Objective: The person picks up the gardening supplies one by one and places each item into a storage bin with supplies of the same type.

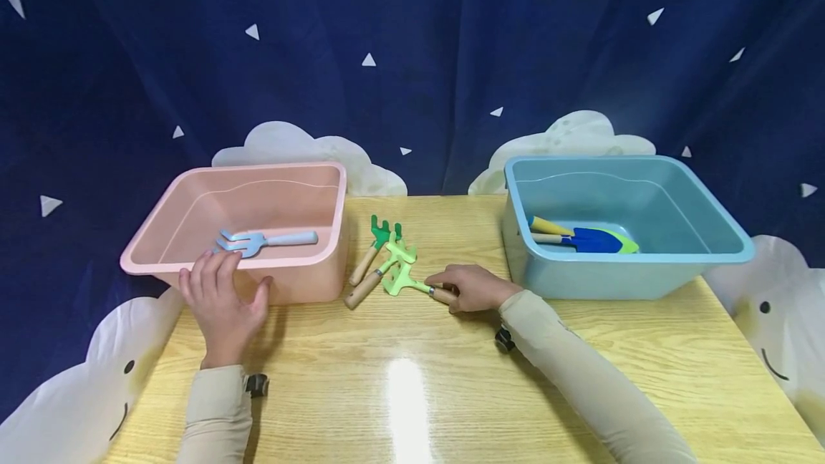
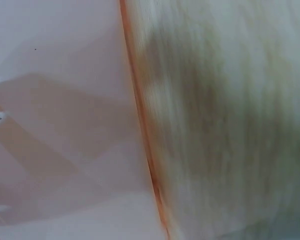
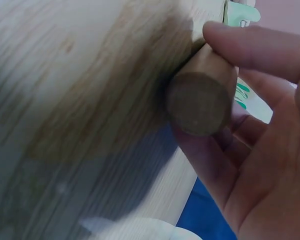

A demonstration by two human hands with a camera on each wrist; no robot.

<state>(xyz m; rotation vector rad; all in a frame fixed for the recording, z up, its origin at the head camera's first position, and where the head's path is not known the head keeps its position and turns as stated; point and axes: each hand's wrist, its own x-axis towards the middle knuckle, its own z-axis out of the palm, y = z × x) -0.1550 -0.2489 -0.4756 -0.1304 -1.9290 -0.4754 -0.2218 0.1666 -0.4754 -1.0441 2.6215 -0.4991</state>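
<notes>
Between the pink tub (image 1: 309, 281) and blue tub (image 1: 612, 281), the right hand (image 1: 475, 288) pinched a lime rake (image 1: 401, 279); the left hand (image 1: 222, 303) lay loosely spread at the former. Three tools (image 1: 596, 240) already lay inside, two other rakes (image 1: 382, 235) outside.

left hand (image 1: 222, 303): 8 o'clock of head view, fingers toward 12, thumb apart toward 1 | left forearm (image 1: 215, 414): trails to 6 | right hand (image 1: 475, 288): near 5 o'clock, fingers curled in a grip | right forearm (image 1: 580, 378): trails to 4
</notes>
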